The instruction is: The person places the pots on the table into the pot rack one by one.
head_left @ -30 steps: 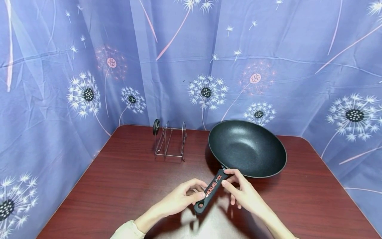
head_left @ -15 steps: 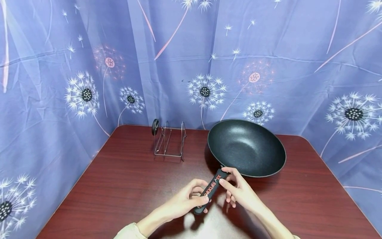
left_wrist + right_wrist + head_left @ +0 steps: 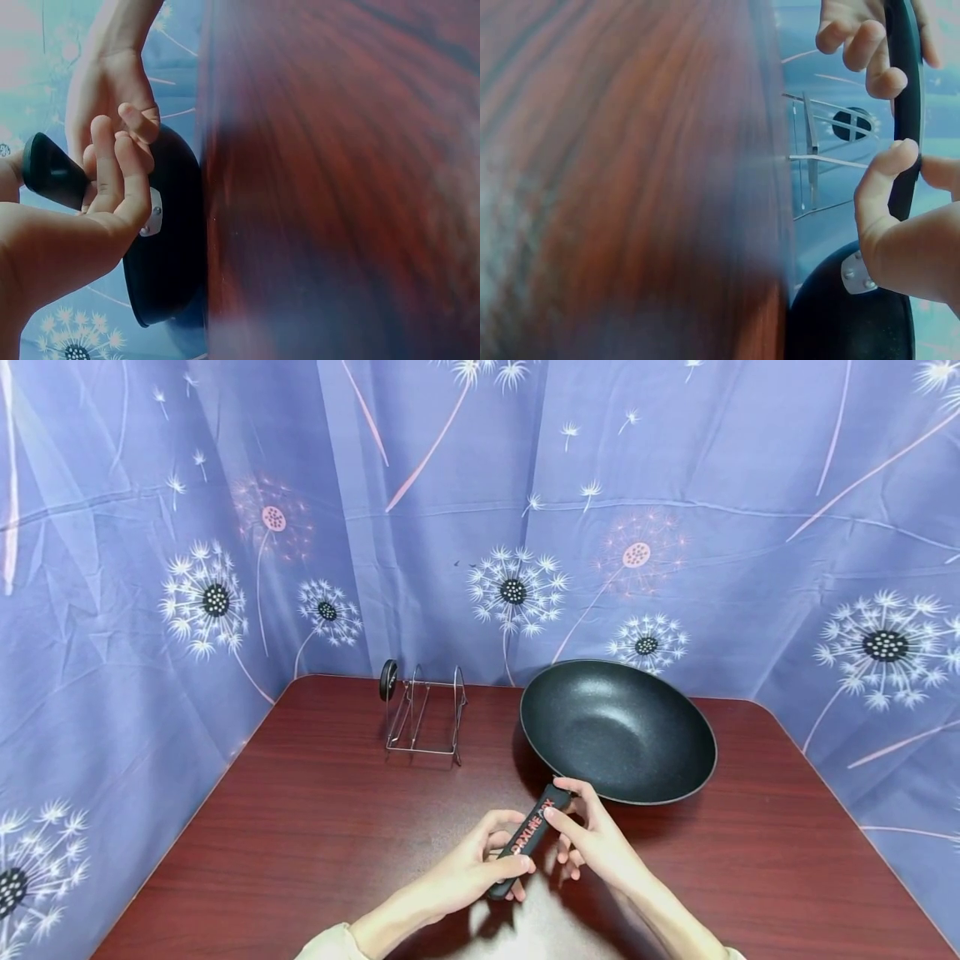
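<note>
While the pan [image 3: 615,735] rests on the tabletop [image 3: 315,827], in the head view the left hand [image 3: 474,870] grips the end of its handle [image 3: 529,833] and the right hand [image 3: 597,845] pinches it near the pan. Left wrist view shows the bracket [image 3: 154,217], right wrist view the rack [image 3: 811,146].

The left hand [image 3: 82,232] apparently grips the black handle [image 3: 54,172], near the right hand [image 3: 116,86].
</note>
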The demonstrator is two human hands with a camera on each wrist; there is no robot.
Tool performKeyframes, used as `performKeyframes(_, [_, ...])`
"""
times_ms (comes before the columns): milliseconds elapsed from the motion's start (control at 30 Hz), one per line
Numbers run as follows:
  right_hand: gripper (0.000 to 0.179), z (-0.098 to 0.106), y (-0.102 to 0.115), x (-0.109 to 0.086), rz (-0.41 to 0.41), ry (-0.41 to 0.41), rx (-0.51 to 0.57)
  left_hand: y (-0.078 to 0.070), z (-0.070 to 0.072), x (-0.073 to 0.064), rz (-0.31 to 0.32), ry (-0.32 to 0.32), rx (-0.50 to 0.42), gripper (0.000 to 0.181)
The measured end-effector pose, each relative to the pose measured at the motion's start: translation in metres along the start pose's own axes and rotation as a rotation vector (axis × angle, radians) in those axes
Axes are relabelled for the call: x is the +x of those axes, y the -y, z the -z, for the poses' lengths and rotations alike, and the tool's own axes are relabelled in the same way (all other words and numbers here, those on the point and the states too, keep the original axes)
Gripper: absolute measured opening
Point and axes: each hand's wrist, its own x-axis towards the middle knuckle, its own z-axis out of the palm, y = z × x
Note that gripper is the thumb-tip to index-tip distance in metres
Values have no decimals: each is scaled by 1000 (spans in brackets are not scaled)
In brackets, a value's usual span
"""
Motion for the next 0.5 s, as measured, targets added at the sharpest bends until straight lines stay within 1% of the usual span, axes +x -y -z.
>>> performKeyframes(200, [53, -1, -2, 1, -28, -8, 48, 1, -3, 1, 3, 0, -1, 50])
performKeyframes(400, [55, -3, -3, 2, -18, -7, 54, 3, -5, 2, 14, 11, -18, 53])
performKeyframes(500, [56, -3, -4, 3, -19, 0, 63, 3, -6, 2, 17, 5, -16, 54])
